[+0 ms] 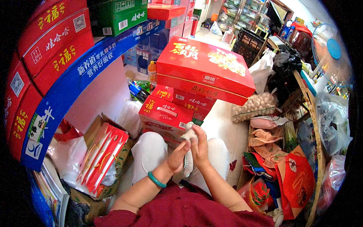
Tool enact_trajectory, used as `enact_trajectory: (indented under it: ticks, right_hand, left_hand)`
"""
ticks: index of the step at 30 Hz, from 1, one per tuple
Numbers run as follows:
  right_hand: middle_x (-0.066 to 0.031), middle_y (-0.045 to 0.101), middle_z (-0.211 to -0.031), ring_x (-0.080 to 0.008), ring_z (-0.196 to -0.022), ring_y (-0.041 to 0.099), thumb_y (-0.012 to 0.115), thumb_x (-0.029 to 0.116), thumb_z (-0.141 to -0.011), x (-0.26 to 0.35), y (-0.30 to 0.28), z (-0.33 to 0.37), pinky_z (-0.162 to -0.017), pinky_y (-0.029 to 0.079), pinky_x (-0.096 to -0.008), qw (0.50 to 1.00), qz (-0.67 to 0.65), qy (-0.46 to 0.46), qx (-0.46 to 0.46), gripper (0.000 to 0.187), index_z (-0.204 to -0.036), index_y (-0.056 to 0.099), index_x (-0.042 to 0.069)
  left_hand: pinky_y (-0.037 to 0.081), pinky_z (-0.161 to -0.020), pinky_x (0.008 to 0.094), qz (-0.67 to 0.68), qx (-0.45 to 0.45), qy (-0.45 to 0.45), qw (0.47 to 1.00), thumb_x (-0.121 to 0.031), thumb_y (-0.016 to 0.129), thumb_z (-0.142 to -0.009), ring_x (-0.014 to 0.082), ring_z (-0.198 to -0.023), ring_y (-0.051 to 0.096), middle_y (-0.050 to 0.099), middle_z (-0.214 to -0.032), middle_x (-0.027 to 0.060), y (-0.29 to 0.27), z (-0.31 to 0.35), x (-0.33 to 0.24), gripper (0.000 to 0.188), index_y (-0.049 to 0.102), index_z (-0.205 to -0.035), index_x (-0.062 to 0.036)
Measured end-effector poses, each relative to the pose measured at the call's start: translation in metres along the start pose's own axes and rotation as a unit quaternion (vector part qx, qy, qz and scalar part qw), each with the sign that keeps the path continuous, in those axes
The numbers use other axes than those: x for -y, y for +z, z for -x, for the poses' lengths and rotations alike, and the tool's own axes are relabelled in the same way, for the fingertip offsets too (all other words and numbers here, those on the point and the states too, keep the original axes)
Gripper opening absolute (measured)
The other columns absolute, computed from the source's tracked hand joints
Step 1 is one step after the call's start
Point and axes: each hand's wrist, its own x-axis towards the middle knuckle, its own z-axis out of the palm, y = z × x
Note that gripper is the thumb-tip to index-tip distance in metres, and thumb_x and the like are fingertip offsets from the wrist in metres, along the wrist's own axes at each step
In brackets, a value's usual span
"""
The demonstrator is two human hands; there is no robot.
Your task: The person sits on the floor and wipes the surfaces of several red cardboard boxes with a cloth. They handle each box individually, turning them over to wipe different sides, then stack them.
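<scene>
Above my lap, both hands are closed on a long, narrow, pale grey-white piece (pixel 188 164) that looks knitted or ribbed, with a touch of green near its upper end. Its exact kind I cannot make out. My left hand (pixel 176 156), with a green bangle on the wrist, grips it from the left, thumb pointing up. From the right, the fingers of my right hand (pixel 200 147) wrap round its upper part, partly hiding it. The lower end hangs down between my knees.
Ahead, a large flat red gift box (pixel 206 68) rests above smaller red cartons (pixel 164 113). To the left, a blue-edged shelf (pixel 90 62) carries stacked boxes, with a carton of red bags (pixel 104 155) below. At right are a net of garlic (pixel 254 108), red paper bags (pixel 297 183) and a fan (pixel 332 49).
</scene>
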Motion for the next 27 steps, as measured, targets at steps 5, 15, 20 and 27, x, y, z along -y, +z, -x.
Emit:
enact_trajectory:
  ticks: [5, 15, 20, 27]
  right_hand:
    - [-0.0082, 0.061, -0.100, -0.0164, -0.093, 0.058, 0.050, 0.015, -0.094, 0.006, -0.011, -0.029, -0.081, 0.046, -0.0284, 0.978, -0.136, 0.157, -0.010, 0.021, -0.109, 0.058, 0.003]
    - [-0.0126, 0.055, -0.112, -0.0217, -0.103, 0.053, 0.052, 0.021, -0.095, 0.041, -0.074, -0.165, -0.091, 0.040, -0.0327, 0.978, 0.028, -0.109, -0.174, 0.030, -0.118, 0.051, 0.002]
    - [-0.0158, 0.051, -0.121, -0.0323, -0.112, 0.051, 0.062, 0.012, -0.085, 0.050, -0.047, -0.240, -0.096, 0.042, -0.0380, 0.940, 0.174, -0.279, -0.096, 0.036, -0.119, 0.052, 0.005]
    - [-0.0108, 0.048, -0.130, -0.0295, -0.119, 0.046, 0.062, 0.018, -0.077, 0.050, 0.052, -0.249, -0.099, 0.038, -0.0409, 0.853, 0.387, -0.342, 0.077, 0.050, -0.125, 0.050, 0.011]
  left_hand:
    - [0.031, -0.106, 0.0336, -0.209, 0.040, 0.033, 0.977, -0.056, 0.055, -0.086, 0.0191, -0.128, 0.040, 0.039, -0.140, 0.0094, -0.018, -0.017, -0.019, 0.088, 0.019, -0.145, -0.0016]
    - [0.050, -0.081, 0.0316, -0.060, -0.225, 0.275, 0.933, -0.040, 0.056, -0.092, 0.0153, -0.103, 0.054, 0.050, -0.125, 0.0039, -0.082, -0.115, -0.144, 0.062, 0.029, -0.141, -0.0149]
    - [0.044, -0.093, 0.0376, -0.048, -0.166, 0.287, 0.942, -0.040, 0.052, -0.093, 0.0196, -0.123, 0.043, 0.042, -0.139, 0.0040, -0.080, -0.159, -0.153, 0.062, 0.026, -0.144, -0.0171]
    - [0.043, -0.097, 0.0365, -0.224, -0.163, 0.357, 0.892, -0.034, 0.042, -0.098, 0.0222, -0.116, 0.051, 0.046, -0.135, 0.0099, -0.102, -0.175, -0.162, 0.052, 0.036, -0.139, -0.0030]
